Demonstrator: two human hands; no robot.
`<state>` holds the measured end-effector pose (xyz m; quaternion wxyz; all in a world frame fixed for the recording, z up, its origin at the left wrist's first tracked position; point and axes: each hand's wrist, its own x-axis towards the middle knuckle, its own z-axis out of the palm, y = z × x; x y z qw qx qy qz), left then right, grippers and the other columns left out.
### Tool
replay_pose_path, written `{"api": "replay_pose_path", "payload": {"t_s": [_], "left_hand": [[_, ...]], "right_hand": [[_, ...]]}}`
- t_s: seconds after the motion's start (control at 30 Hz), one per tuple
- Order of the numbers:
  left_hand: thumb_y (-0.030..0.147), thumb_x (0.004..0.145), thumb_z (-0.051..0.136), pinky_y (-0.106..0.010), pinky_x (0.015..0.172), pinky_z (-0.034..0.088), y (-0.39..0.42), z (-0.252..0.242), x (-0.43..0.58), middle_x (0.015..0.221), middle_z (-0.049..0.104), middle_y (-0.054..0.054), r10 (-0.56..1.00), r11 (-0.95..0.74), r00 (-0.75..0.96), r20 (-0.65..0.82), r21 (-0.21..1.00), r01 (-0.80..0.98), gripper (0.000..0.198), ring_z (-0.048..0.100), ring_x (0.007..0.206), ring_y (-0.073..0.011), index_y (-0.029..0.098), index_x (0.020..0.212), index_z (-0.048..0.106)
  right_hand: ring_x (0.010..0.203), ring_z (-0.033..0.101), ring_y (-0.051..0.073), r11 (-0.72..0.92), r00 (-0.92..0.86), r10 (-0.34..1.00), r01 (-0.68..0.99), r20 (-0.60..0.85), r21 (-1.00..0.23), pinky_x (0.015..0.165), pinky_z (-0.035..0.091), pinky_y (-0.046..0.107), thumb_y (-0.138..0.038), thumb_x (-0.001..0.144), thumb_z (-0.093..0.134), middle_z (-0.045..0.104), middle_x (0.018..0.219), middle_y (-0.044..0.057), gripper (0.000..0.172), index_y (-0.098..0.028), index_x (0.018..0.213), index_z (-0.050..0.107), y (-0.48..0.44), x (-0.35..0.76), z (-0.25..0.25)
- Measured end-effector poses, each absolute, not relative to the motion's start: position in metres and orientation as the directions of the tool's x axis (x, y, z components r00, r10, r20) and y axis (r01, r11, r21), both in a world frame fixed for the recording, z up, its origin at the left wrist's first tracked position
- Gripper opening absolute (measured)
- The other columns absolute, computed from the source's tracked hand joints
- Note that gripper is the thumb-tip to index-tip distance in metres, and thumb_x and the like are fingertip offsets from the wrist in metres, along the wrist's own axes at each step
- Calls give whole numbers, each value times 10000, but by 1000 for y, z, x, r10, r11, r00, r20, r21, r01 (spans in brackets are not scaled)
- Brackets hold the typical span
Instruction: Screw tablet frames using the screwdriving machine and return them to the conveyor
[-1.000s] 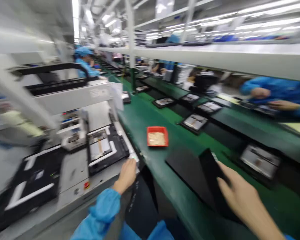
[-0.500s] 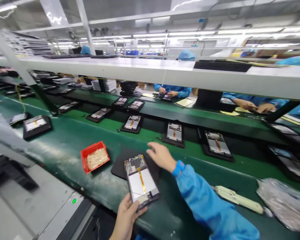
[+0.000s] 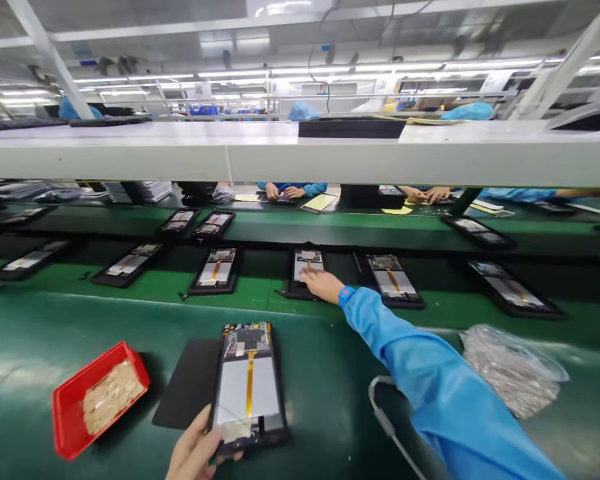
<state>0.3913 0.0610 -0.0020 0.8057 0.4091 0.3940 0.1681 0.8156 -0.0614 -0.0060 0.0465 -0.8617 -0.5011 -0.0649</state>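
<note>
Head view: open tablet housing (image 3: 235, 393) shows an orange ribbon cable (image 3: 250, 387).

Around one held tablet (image 3: 247, 390): one red tray (image 3: 65, 413) to its left, one plastic bag (image 3: 513, 370) to its right, six more tablets (image 3: 305, 265) beyond it.

My left hand (image 3: 195, 450) sits low at the bottom of the view, fingers curled upward; my right arm (image 3: 445, 387) stretches far forward in a blue sleeve (image 3: 410, 347), a blue wristband (image 3: 347, 296) at the wrist; my right hand (image 3: 321, 285) reaches out palm down, fingers extended.
</note>
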Motion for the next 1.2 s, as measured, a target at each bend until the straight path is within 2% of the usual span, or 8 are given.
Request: {"api": "replay_pose_path", "payload": {"t_s": [0.37,0.5,0.67,0.77,0.83,0.93,1.03,1.2], "left_hand": [[394,760,770,-238,502,493,59,-5,593,845,677,-89,173,531,961,-215,842,93,373,641,633,-161,108,979,674],[327,785,739,-368,843,539,68,-2,661,1137,647,-164,476,271,863,-167,962,36,465,664,959,-235,127,1184,607],[198,674,781,-433,1153,299,96,0,627,1517,382,-153,695,-179,700,167,982,-56,869,420,1362,-285,201,1447,381],[282,703,770,-443,1136,319,111,-1,558,1366,578,-109,540,-331,799,266,939,-88,590,487,1305,-300,195,1259,592],[384,814,681,-436,1015,430,120,0,502,1042,721,-95,425,-229,897,117,973,-18,261,629,1072,-290,168,960,691],[459,879,602,-389,831,506,129,1,419,746,695,-64,330,54,936,-118,993,107,304,664,792,-239,169,794,631],[431,829,652,-358,763,514,134,-3,360,722,645,-30,561,126,818,-126,990,67,258,640,720,-204,183,813,581],[235,742,655,-372,820,498,147,-16,329,956,622,-61,896,-327,381,227,918,224,298,619,892,-225,193,1024,565]], "right_hand": [[1092,649,252,-682,621,626,729,471,-55,913,500,356,-259,1020,387,674,1237,128,348,-172,1282,598,-83,841,81],[1105,653,243,-560,495,598,821,630,-112,974,509,379,-245,1003,425,696,1207,105,330,-167,1250,630,-122,804,108],[1185,622,199,-184,248,666,969,704,-167,1048,505,393,-84,942,396,677,1253,72,432,-207,1293,617,-148,721,114],[1214,604,173,17,145,716,974,683,-225,1029,527,363,-32,925,368,678,1251,72,485,-205,1325,581,-138,663,103],[1247,581,175,102,85,746,965,661,-240,1019,534,351,-23,924,379,666,1274,92,475,-184,1330,568,-125,630,92],[1280,557,189,166,1,765,966,644,-199,1012,538,356,-16,929,380,646,1306,119,462,-165,1325,566,-106,594,71],[1314,527,215,200,-81,763,973,641,-114,1035,524,405,-38,949,390,638,1322,124,464,-174,1365,546,-89,571,46],[1355,483,259,256,-158,763,964,627,-68,1037,526,445,-44,951,421,609,1356,145,502,-170,1431,503,-76,551,22]]}}
